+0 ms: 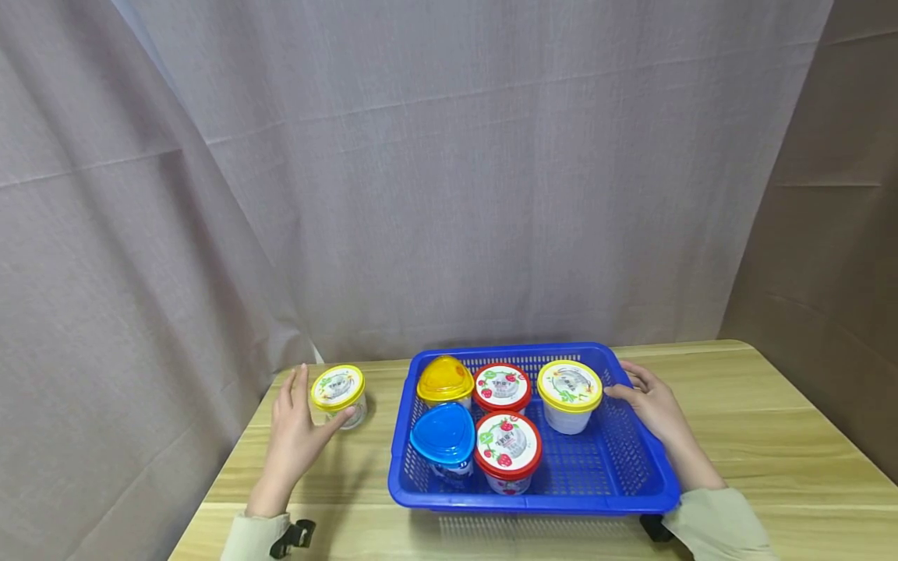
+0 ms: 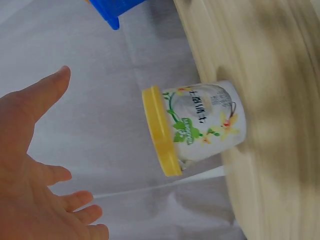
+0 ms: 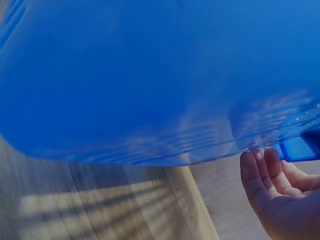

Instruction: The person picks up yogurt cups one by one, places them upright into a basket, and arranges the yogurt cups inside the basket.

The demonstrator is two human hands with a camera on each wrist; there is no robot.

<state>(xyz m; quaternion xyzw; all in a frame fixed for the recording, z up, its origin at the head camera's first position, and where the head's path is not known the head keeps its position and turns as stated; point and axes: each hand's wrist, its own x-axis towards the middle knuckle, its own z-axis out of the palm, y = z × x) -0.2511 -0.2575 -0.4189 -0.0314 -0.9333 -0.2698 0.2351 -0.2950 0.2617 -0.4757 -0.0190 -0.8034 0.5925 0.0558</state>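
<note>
My left hand (image 1: 291,428) spreads its thumb and fingers beside a white paper cup with a yellow lid (image 1: 338,388). In the left wrist view, a gap shows between the hand (image 2: 45,160) and that cup (image 2: 205,120), which stands upright on the table. My right hand (image 1: 652,401) grips the right rim of a blue plastic basket (image 1: 526,502), thumb over the edge and fingers outside. Inside the basket are a yellow-lidded cup (image 1: 570,393), two red-lidded cups (image 1: 508,450), a cup with a rounded triangular blue lid (image 1: 443,433), and one with a similar yellow lid (image 1: 445,379).
The wooden table (image 1: 779,436) reaches back to a grey curtain (image 1: 491,195). Brown cloth (image 1: 835,273) hangs at the right side. Below the basket's front edge, light through its holes makes a dotted pattern on the tabletop.
</note>
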